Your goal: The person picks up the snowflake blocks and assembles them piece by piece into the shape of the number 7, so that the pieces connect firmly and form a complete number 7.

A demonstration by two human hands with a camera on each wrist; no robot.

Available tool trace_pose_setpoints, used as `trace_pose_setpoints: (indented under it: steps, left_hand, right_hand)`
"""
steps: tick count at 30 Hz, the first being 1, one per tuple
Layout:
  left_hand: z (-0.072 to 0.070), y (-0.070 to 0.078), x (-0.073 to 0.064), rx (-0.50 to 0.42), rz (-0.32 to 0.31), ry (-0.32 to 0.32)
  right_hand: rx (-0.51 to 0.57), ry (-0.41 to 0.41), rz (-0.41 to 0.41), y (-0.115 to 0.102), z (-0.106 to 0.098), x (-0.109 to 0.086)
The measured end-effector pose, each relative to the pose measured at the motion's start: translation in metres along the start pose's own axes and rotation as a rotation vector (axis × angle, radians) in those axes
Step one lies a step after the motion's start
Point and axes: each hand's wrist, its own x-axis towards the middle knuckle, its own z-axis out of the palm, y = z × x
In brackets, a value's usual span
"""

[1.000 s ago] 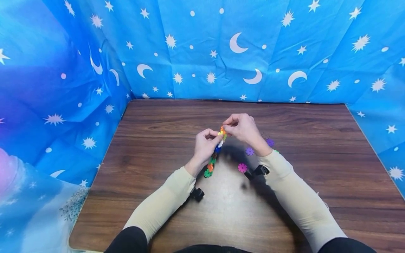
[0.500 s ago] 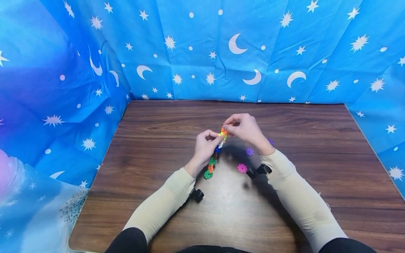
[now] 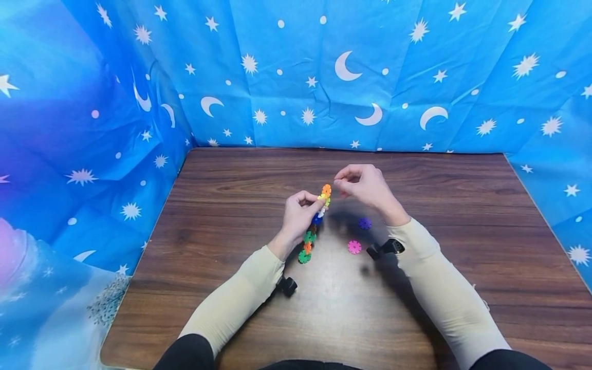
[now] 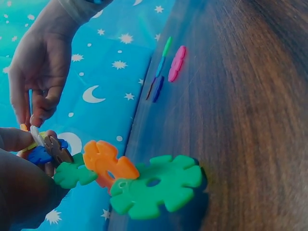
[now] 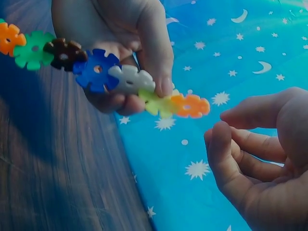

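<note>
- Blue cloth with white stars and moons hung behind the grip; brown wood-grain table lay beneath it.
- Left hand pinched a disc chain near its far end, thumb on the yellow-green disc.
- Right hand was just beyond the chain's tip, right of the grip, not touching it; fingers loosely bent, nothing seen between them.
- Chain discs were flat, notched, petal-rimmed, with a small centre hole, slotted edge into edge.
- Past the grip at the tip: orange disc.
- From the grip back toward the body: white disc, blue disc, dark brown disc, then green, orange, and a green end disc.
- Chain slanted; could not tell if its near end touched the table.
- Loose on the table, right of the grip and nearer the body: purple-blue disc, then pink disc.
- Cream sleeves covered both forearms.
</note>
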Motion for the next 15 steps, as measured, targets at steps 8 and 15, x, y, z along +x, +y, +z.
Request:
trace_pose_setpoints:
  steps: [8, 15]
  left_hand:
    - [-0.001, -0.001, 0.003, -0.010, 0.010, 0.008]
    - [-0.004, -0.001, 0.001, -0.033, 0.024, 0.003]
  right_hand:
    - [-0.018, 0.038, 0.003, 0.011, -0.009, -0.004]
    - [-0.035, 0.042, -0.014, 0.024, -0.016, -0.010]
